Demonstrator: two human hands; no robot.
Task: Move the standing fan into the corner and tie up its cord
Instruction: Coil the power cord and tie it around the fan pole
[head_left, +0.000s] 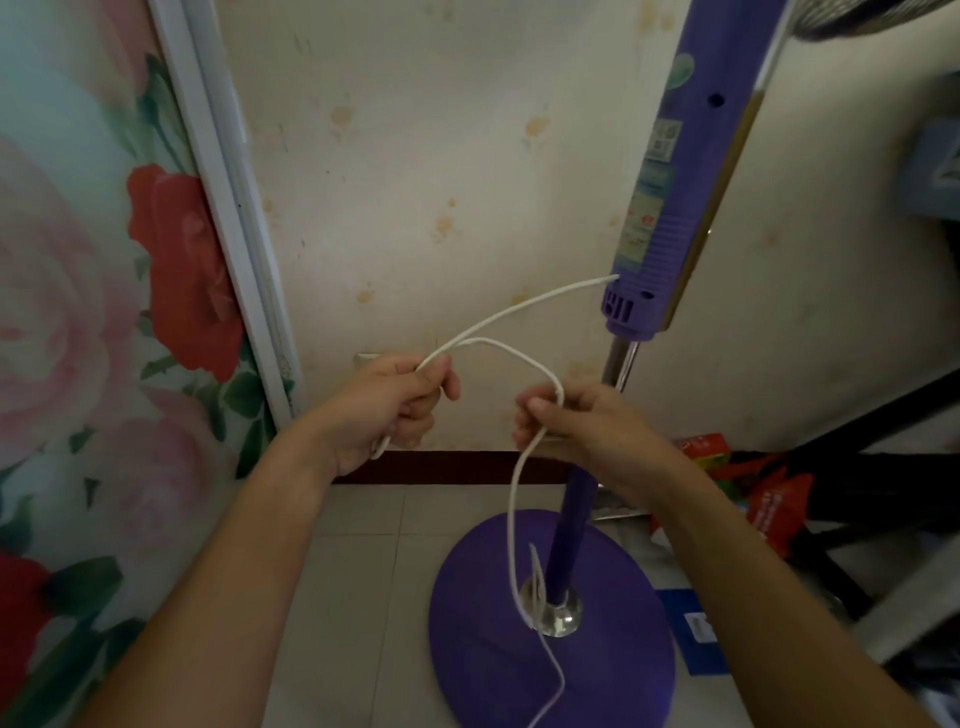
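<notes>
Head view: purple standing fan (566, 525) stands lower right, by the wall. My left hand (387, 402) and right hand (571, 421) pinch its thin white cord (511, 519) (gathering loops); next, another fold.

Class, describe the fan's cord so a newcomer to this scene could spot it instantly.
Find the purple standing fan against the stained wall. A thin white cord leaves its control housing, runs through the left hand and right hand, then drops onto the round base. It is the only white line here.

A rose-patterned panel (104, 312) stands left of the stained wall (441, 156); red packaging (769, 499) lies right.
</notes>
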